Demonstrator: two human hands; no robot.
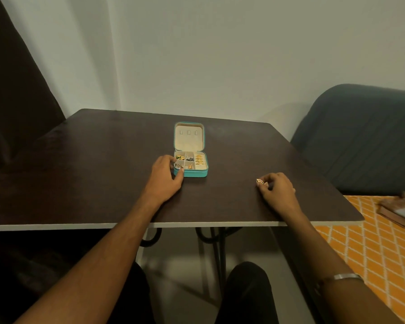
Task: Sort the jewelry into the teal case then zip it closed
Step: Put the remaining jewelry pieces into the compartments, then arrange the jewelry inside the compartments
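Note:
The teal case (195,173) lies open in the middle of the dark table (103,171), its cream lid (189,136) tilted back. Gold and green jewelry pieces (198,159) sit in several of its compartments. My left hand (166,175) grips the case's front left corner, thumb on the front wall and fingers along the left side. To the right, my right hand (277,187) rests on the table and pinches small gold rings (262,182) at its fingertips.
A grey-blue sofa (365,136) stands right of the table, with an orange patterned cloth (372,242) and a wooden board (400,209) below it. A dark curtain (17,90) hangs at the left. The table's front edge (197,224) is close to my knees.

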